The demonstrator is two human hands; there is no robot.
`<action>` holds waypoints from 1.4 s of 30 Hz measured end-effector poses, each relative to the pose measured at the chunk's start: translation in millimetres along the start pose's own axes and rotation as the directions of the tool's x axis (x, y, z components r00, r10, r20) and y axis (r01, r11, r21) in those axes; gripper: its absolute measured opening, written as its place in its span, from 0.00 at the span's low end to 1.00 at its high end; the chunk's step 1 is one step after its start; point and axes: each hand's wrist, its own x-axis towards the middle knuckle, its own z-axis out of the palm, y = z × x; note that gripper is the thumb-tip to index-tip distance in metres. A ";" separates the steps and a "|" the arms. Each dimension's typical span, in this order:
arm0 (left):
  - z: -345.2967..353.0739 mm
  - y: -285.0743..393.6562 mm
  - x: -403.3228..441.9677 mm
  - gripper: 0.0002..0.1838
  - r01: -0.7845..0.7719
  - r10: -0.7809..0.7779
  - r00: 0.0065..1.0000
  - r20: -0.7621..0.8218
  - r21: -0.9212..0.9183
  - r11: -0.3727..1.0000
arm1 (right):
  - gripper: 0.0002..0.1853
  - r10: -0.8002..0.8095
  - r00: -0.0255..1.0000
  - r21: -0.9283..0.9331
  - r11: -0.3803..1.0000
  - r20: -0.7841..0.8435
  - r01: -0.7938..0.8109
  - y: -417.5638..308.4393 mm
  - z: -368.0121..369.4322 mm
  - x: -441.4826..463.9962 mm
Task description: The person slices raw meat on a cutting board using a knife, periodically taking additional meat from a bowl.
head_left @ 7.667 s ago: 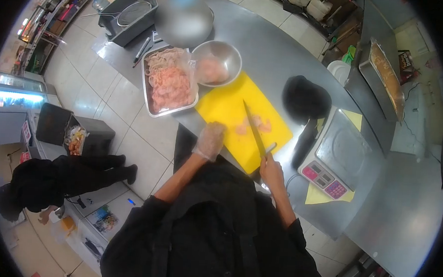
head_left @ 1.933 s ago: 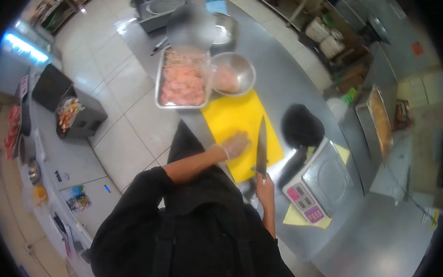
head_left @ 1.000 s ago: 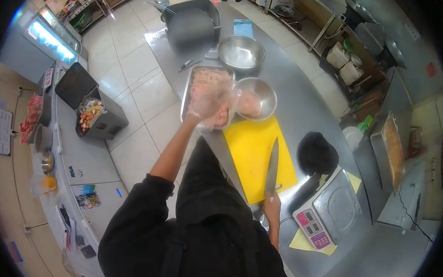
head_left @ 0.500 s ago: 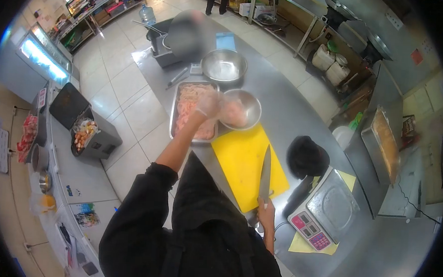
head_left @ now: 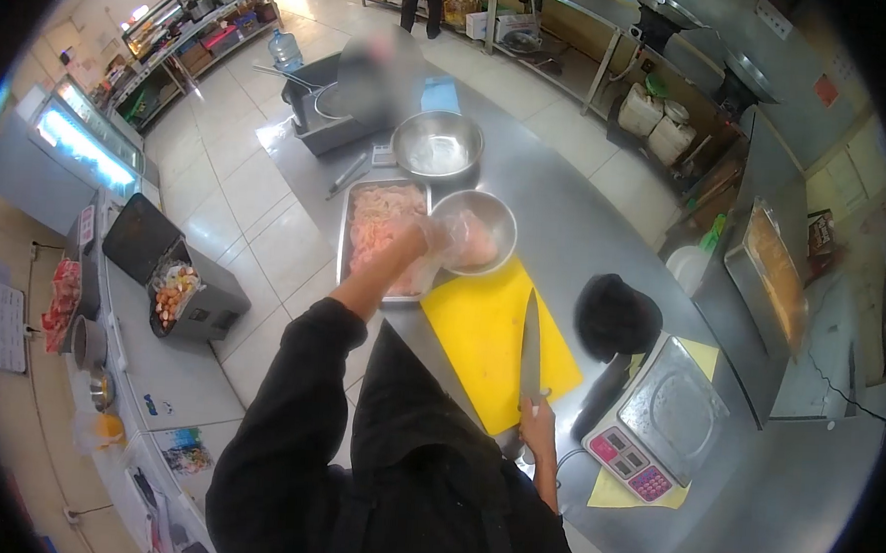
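Note:
My right hand (head_left: 537, 427) grips the handle of a large kitchen knife (head_left: 531, 353), its blade lying over the yellow cutting board (head_left: 480, 329). My left hand (head_left: 439, 238), in a clear plastic glove, is at the left rim of a steel bowl (head_left: 507, 212). Its fingers are blurred, so whether they hold anything is unclear. Pale pink raw meat (head_left: 479, 240) shows in that bowl, right beside the glove. Left of it stands a steel tray (head_left: 344, 233) filled with strips of raw meat (head_left: 381, 213), partly covered by my left forearm.
Behind the bowl sit a larger steel bowl (head_left: 437, 144) and a grey bin (head_left: 316, 120). A digital scale (head_left: 655, 428) and a black cloth-like bundle (head_left: 616, 314) are right of the board. An open-lidded bin (head_left: 196, 299) stands on the left. Someone's legs (head_left: 421, 3) show at the back.
My left hand has moved from over the tray rightward and slightly toward me, to the bowl's edge. My right hand still holds the knife over the board. The view has shifted slightly.

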 end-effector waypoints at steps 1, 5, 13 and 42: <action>3.7 4.4 4.0 0.16 0.088 -0.094 0.994 -0.061 -0.087 0.992 | 0.19 -0.002 1.000 -0.001 1.000 -0.002 0.002 0.0 0.7 0.6; 90.1 -40.6 61.1 0.16 -0.083 0.104 0.988 -0.115 0.175 0.981 | 0.20 0.000 1.000 0.002 1.000 -0.029 0.000 -6.8 -1.0 -0.3; -28.2 -23.8 -6.3 0.13 -0.015 0.003 0.998 -0.068 -0.177 0.984 | 0.21 -0.026 0.999 -0.036 0.999 -0.043 0.025 24.7 -2.4 4.5; 144.9 209.4 -70.1 0.18 -0.275 0.185 0.924 -0.334 -0.249 0.929 | 0.20 0.124 0.977 -0.516 0.833 -0.173 -0.197 -7.3 -13.5 -26.0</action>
